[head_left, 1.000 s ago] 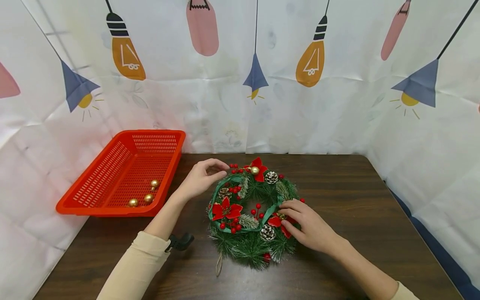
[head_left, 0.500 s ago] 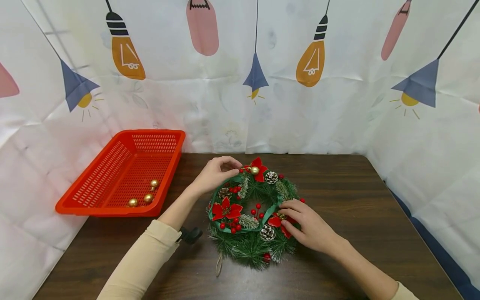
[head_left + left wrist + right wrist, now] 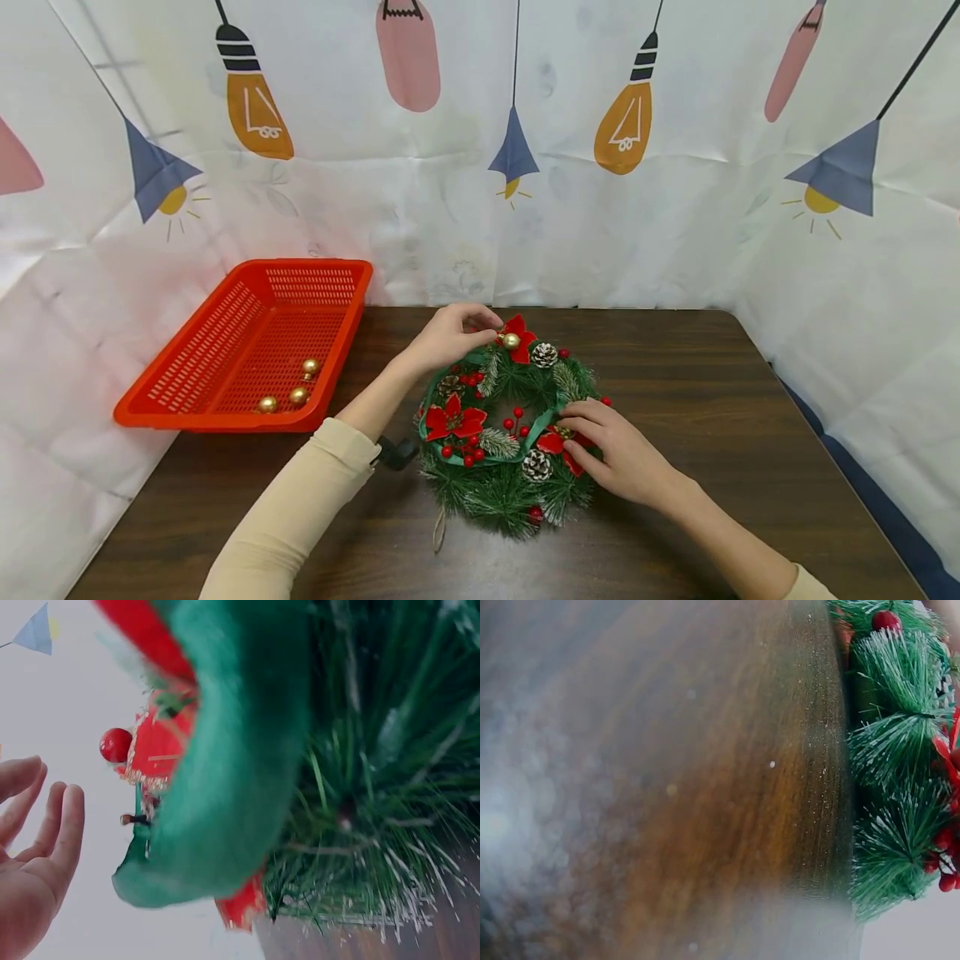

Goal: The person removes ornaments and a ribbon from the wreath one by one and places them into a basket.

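A green Christmas wreath [image 3: 502, 492] lies on the table, dressed with red poinsettias, berries, pinecones and a green ribbon [image 3: 536, 429]. My left hand [image 3: 450, 337] is at its far side, fingertips beside a small gold ball ornament [image 3: 511, 341] on the top poinsettia [image 3: 521, 350]. In the left wrist view, that hand's fingers [image 3: 71, 821] are loosely bent, with nothing seen between them. My right hand [image 3: 615, 450] holds the wreath's right side, thumb and fingers around a red poinsettia [image 3: 550, 442]. What its fingertips touch underneath is hidden. The right wrist view shows mostly table and green needles [image 3: 900, 742].
A red plastic basket [image 3: 187, 350] stands at the left of the dark wooden table [image 3: 675, 358], with several gold balls [image 3: 297, 396] inside. A string loop [image 3: 438, 531] sticks out from the wreath's near edge. A white printed curtain [image 3: 450, 225] hangs behind.
My left hand has moved right along the wreath's far side, from the berries to beside the gold ball. The right hand and the wreath have stayed in place.
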`<state>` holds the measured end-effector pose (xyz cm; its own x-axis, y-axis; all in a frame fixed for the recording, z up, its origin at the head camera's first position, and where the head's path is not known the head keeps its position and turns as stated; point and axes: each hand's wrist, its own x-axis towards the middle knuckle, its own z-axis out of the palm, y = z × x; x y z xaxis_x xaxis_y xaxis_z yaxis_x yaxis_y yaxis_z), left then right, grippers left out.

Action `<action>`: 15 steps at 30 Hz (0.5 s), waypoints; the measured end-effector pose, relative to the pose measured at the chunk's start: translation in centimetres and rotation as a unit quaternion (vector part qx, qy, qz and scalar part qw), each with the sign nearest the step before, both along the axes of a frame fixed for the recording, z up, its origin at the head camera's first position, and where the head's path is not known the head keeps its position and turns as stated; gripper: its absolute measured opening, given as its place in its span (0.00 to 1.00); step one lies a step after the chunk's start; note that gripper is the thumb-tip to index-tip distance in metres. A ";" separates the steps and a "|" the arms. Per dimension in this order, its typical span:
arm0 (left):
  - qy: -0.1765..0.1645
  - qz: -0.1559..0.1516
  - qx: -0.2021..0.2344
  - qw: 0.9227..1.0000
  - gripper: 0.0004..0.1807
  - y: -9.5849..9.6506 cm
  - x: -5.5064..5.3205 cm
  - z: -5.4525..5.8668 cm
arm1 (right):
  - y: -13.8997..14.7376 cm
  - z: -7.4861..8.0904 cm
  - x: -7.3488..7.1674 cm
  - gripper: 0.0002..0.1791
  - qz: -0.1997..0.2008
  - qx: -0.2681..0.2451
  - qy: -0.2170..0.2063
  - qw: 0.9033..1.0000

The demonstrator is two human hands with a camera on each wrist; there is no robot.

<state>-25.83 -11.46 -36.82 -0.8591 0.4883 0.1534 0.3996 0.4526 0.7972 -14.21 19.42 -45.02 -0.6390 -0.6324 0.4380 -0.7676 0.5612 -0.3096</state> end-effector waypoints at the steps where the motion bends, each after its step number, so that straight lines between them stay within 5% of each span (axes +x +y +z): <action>1: 0.001 -0.003 -0.006 1.000 0.12 0.2 -0.1 0.0 | 0.0 0.0 0.0 0.15 0.001 -0.001 0.000 1.000; 15: -0.033 -0.029 -0.025 0.999 0.17 2.5 -1.2 -0.6 | 0.0 0.1 0.0 0.14 0.002 0.000 -0.003 1.000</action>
